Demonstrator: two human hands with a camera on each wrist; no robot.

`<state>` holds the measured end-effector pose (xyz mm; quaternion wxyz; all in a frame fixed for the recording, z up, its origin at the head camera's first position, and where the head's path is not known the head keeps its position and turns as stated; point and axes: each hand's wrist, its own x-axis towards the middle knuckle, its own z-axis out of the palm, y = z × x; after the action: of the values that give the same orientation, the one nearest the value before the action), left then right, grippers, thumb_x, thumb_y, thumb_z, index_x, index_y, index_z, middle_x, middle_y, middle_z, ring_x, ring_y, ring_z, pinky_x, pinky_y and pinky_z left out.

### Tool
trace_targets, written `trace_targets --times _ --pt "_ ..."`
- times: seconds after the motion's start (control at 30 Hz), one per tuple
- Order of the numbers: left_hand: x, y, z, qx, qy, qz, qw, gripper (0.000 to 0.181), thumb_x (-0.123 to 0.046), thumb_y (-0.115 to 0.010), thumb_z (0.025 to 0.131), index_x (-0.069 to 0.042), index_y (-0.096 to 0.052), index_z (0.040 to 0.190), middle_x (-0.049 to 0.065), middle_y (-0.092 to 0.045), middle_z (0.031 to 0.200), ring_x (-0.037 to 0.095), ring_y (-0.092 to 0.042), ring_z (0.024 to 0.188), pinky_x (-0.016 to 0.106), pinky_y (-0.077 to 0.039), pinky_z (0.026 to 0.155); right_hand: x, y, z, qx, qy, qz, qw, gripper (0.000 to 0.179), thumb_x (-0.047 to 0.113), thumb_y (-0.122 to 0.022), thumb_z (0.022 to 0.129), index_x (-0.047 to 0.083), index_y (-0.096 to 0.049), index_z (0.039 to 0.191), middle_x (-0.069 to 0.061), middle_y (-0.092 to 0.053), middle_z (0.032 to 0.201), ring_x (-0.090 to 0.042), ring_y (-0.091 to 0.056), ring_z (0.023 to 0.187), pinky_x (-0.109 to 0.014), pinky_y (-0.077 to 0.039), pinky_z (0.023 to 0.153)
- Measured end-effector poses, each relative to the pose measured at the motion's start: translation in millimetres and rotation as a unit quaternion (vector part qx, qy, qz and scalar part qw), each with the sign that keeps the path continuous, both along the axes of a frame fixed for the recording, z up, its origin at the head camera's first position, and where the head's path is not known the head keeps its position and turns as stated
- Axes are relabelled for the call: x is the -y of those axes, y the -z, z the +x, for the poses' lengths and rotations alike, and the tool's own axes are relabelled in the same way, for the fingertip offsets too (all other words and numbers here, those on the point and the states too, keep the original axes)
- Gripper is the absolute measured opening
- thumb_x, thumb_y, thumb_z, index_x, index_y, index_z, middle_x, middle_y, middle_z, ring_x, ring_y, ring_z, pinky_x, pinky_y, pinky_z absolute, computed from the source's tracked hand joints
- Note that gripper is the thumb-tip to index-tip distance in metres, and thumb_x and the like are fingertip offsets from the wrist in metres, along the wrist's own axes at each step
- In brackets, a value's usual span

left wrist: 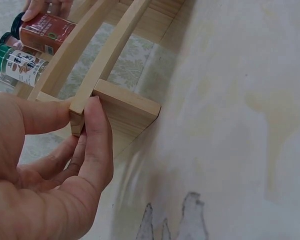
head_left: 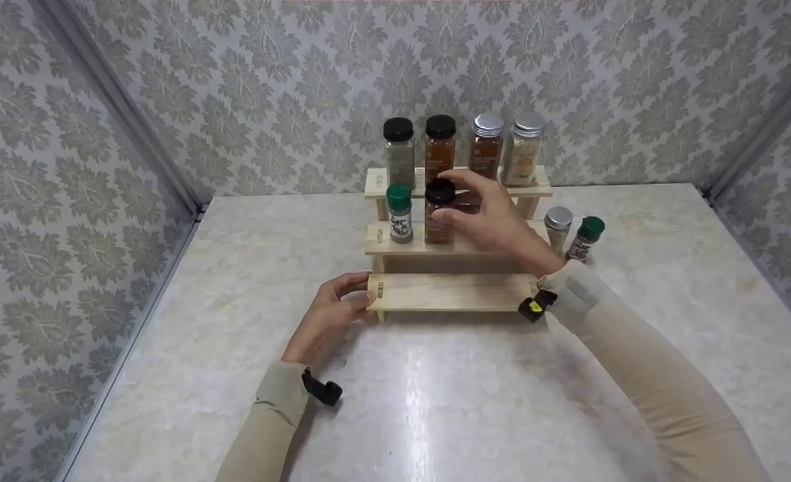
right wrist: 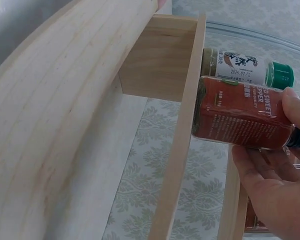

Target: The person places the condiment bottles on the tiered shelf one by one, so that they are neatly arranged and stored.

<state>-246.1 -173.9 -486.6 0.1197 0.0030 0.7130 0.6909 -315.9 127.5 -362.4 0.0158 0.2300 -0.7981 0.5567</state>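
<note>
My right hand (head_left: 492, 214) grips a black-capped spice jar (head_left: 439, 231) of red powder, upright on the middle step of a wooden tiered rack (head_left: 455, 292). In the right wrist view the thumb and fingers hold this jar (right wrist: 242, 115) near its cap, and its label reads in part "sweet pepper". Just left of it on the same step stands a small green-capped spice jar (head_left: 400, 217). At the rack's left front corner my left hand (head_left: 335, 304) pinches the end of the lowest step (left wrist: 76, 107) between thumb and fingers.
On the top step stand black-capped jars (head_left: 399, 154) and silver-capped jars (head_left: 524, 150). To the rack's right, a silver-capped jar (head_left: 558, 224) and a green-capped jar (head_left: 588, 234) are on the marbled table (head_left: 234, 268). A patterned wall (head_left: 288, 100) rises behind.
</note>
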Motion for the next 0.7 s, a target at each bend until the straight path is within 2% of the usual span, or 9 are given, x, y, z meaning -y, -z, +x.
trace_targets --times 0.13,0.23,0.33,0.57,0.7 --pt "0.8 0.4 -1.0 0.001 -0.003 -0.004 1.0000 0.048 0.000 -0.067 0.101 -0.004 -0.059 0.148 0.020 -0.060 0.144 0.027 -0.069 0.114 0.035 -0.064 0.087 -1.7 -4.6 2.1 -0.003 0.006 0.036 0.9993 0.066 0.015 -0.085 0.092 0.020 -0.059 0.152 -0.009 -0.064 0.147 -0.027 -0.067 0.128 -0.041 -0.055 0.112" --pt "1.1 0.6 -0.8 0.002 -0.006 -0.002 1.0000 0.048 0.001 -0.068 0.101 -0.004 -0.060 0.148 0.020 -0.060 0.143 0.027 -0.069 0.113 0.036 -0.064 0.087 -5.1 -8.1 4.4 -0.027 0.021 0.081 0.9962 0.067 0.021 -0.086 0.093 0.022 -0.059 0.153 -0.008 -0.061 0.153 -0.029 -0.059 0.139 -0.050 -0.044 0.122" --pt "1.0 0.7 -0.3 0.002 -0.007 -0.003 1.0000 0.047 0.001 -0.068 0.101 -0.004 -0.060 0.148 0.020 -0.060 0.143 0.027 -0.070 0.112 0.036 -0.065 0.087 -11.2 -10.0 6.2 -0.064 0.031 0.107 0.9918 0.066 0.024 -0.086 0.093 0.019 -0.059 0.153 -0.008 -0.060 0.155 -0.030 -0.053 0.145 -0.053 -0.038 0.126" --pt "2.0 0.6 0.7 -0.008 0.008 -0.008 0.9999 0.048 -0.002 -0.065 0.104 -0.004 -0.057 0.151 0.021 -0.058 0.145 0.025 -0.071 0.110 0.038 -0.064 0.090 -39.5 -10.1 12.9 -0.113 0.013 0.025 0.9932 0.052 0.011 -0.081 0.097 0.004 -0.063 0.146 -0.018 -0.068 0.141 -0.033 -0.065 0.130 -0.041 -0.053 0.114" --pt "2.4 0.7 0.6 -0.008 0.009 0.001 0.9999 0.047 -0.001 -0.066 0.104 -0.003 -0.057 0.150 0.021 -0.058 0.144 0.025 -0.071 0.109 0.039 -0.064 0.091 -62.1 -9.2 18.8 -0.129 0.033 0.019 0.9909 0.047 0.010 -0.080 0.097 0.003 -0.066 0.142 -0.018 -0.070 0.136 -0.030 -0.066 0.128 -0.031 -0.055 0.110"
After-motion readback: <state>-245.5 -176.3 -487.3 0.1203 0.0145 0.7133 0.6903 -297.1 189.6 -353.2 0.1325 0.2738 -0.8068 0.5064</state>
